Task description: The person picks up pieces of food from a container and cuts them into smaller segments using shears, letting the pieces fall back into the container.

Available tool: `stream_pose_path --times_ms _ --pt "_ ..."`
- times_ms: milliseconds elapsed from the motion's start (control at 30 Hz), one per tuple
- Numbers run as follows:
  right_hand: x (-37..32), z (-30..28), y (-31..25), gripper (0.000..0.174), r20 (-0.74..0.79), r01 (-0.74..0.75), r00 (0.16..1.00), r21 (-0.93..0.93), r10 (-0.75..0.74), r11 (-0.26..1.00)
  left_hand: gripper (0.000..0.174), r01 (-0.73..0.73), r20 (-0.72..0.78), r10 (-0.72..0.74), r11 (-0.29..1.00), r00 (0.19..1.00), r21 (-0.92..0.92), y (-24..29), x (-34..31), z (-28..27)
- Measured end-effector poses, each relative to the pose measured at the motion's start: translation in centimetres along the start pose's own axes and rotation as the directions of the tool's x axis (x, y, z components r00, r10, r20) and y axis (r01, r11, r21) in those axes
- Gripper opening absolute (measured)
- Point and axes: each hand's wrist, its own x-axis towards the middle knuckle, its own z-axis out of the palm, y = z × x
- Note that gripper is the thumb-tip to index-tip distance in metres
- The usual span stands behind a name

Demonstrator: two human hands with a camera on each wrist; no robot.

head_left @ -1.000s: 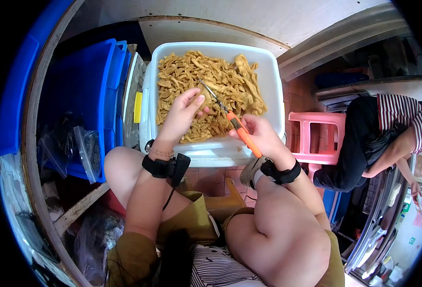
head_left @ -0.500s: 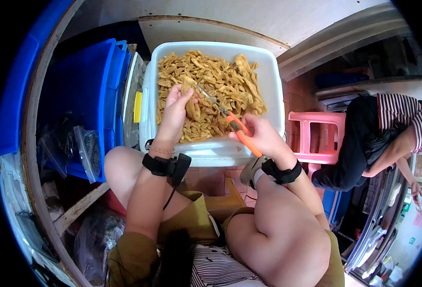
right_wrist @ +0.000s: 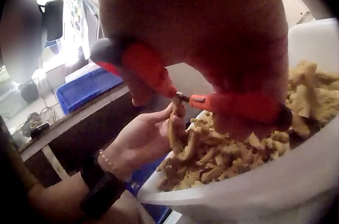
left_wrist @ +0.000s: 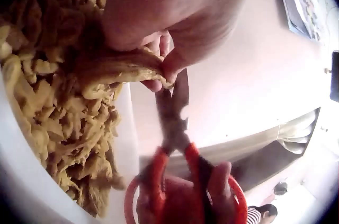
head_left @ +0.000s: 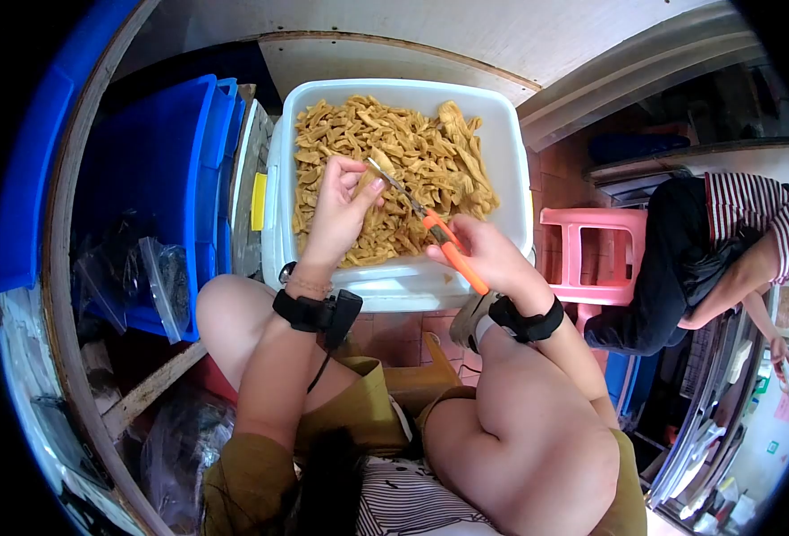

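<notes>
Between thumb and fingers my left hand (head_left: 339, 205) pinches a wrinkled yellow-brown strip (left_wrist: 124, 70) of food that looks like tofu skin. My right hand (head_left: 493, 255) grips scissors (head_left: 448, 243) with orange and black handles. In the left wrist view the scissors' blades (left_wrist: 174, 108) are spread, with their tips at the strip's end, right by my left fingertips. Both hands are over a white tub (head_left: 403, 87) holding many cut pieces (head_left: 350, 125) of the same food. Longer uncut-looking lengths (head_left: 470, 165) lie at the tub's right side.
Stacked blue bins (head_left: 144, 179) stand left of the tub, with plastic bags (head_left: 162, 281) hanging on them. To the right is a pink stool (head_left: 591, 255), beside a seated person (head_left: 680, 259) in a striped top. A pale wall panel (head_left: 394, 54) rises behind the tub.
Half a second ago the strip stood up from my left hand; now that hand has moved slightly right and turned, bringing the strip to the blade tips. My right hand stays almost in place.
</notes>
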Motion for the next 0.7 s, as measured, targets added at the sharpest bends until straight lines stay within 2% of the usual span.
stream_pose_path --times_ms 100,200,267,400,433,467,500,700 --pt "0.2 0.4 0.4 0.045 -0.008 0.004 1.0 0.078 -0.003 0.997 0.02 -0.033 -0.027 0.033 0.999 0.999 -0.012 -0.3 0.0 0.3" --pt "0.0 0.1 -0.4 0.043 -0.007 -0.028 1.0 0.045 0.028 0.999 0.019 -0.061 -0.016 0.061 0.998 0.998 -0.005 0.1 0.0 0.1" --pt "0.1 0.4 -0.3 0.042 -0.014 -0.03 0.999 0.088 0.032 0.996 0.018 -0.038 -0.108 0.037 0.999 0.993 -0.006 0.7 0.2 0.2" --pt "0.2 0.7 0.0 0.038 -0.039 0.023 0.999 0.127 -0.018 0.992 0.019 -0.043 -0.078 0.039 0.998 0.996 -0.048 1.4 0.1 -0.1" --pt "0.2 0.7 -0.1 0.038 -0.038 0.023 0.999 0.127 -0.019 0.992 0.019 -0.018 -0.029 0.018 1.0 0.999 0.026 1.5 0.1 -0.2" --pt "0.2 0.8 -0.3 0.048 -0.07 0.033 0.997 0.107 -0.025 0.994 0.019 0.004 0.019 -0.006 0.995 1.0 0.101 1.5 0.0 -0.2" --pt "0.1 0.8 -0.3 0.058 -0.103 0.042 0.994 0.087 -0.032 0.995 0.019 0.004 0.019 -0.006 0.995 1.0 0.101 1.4 0.1 -0.2" --pt "0.3 1.0 0.1 0.058 -0.089 0.017 0.996 0.127 -0.006 0.992 0.022 -0.01 -0.013 0.011 0.998 1.0 0.057 1.1 0.3 -0.4"
